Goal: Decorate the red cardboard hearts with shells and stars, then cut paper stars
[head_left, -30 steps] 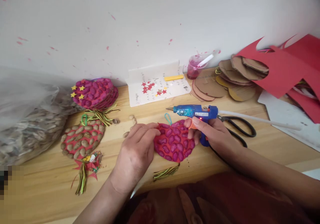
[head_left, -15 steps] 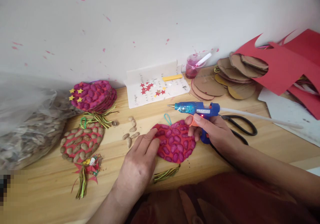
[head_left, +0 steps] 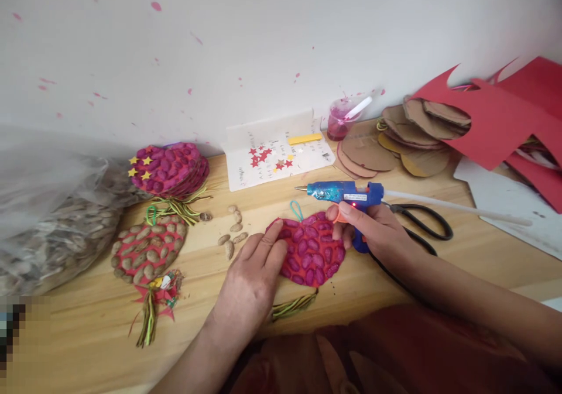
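A round red craft piece covered with magenta-painted peanuts lies on the wooden table. It has a turquoise loop at its top and a yellow, green and dark string tassel below. My left hand rests over the piece's left edge with fingers stretched out; the thumb is hidden. My right hand is wrapped round the handle of a blue hot glue gun, its nozzle pointing left above the piece. A red light glows on the gun, and a long glue stick sticks out of its back.
Loose peanuts and an unpainted peanut piece lie left, before a bag of peanuts and stacked magenta pieces. Star-strewn paper, a paint cup, cardboard discs, scissors and red sheets lie behind and right.
The view has shifted slightly, so things on the left appear a little further right. Both hands keep their places on the piece and the glue gun.
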The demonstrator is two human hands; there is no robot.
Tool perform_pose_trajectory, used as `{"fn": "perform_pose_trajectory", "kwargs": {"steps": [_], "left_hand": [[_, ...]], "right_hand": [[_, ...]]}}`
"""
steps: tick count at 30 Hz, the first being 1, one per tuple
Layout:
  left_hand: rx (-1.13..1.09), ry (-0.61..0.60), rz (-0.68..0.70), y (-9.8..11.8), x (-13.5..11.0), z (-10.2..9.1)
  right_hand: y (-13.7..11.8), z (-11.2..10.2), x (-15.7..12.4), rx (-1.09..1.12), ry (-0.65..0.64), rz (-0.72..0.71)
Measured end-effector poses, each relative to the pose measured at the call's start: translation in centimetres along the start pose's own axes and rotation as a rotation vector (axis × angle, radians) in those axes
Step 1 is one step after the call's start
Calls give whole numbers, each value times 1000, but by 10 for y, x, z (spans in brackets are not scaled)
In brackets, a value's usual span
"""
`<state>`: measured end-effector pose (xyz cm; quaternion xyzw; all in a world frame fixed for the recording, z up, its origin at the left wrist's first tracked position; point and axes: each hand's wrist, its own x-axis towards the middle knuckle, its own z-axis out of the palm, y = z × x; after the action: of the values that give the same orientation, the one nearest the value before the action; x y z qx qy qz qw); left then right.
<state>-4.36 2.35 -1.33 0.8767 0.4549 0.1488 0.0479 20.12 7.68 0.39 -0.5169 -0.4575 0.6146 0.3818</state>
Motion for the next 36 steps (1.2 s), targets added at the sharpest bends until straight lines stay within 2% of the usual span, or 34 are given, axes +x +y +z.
{"fn": "perform_pose_trajectory", "kwargs": {"steps": [16,24,36], "left_hand": [[-32,5,-23,-1,1,2],[-147,118,-64,-5,-4,4],[-101,86,-20,-6,0,7]], "right_hand": [[2,0,2,-40,15,4],[0,0,2,-12,14,14],[3,-2,2,-25,-18,-7]]}}
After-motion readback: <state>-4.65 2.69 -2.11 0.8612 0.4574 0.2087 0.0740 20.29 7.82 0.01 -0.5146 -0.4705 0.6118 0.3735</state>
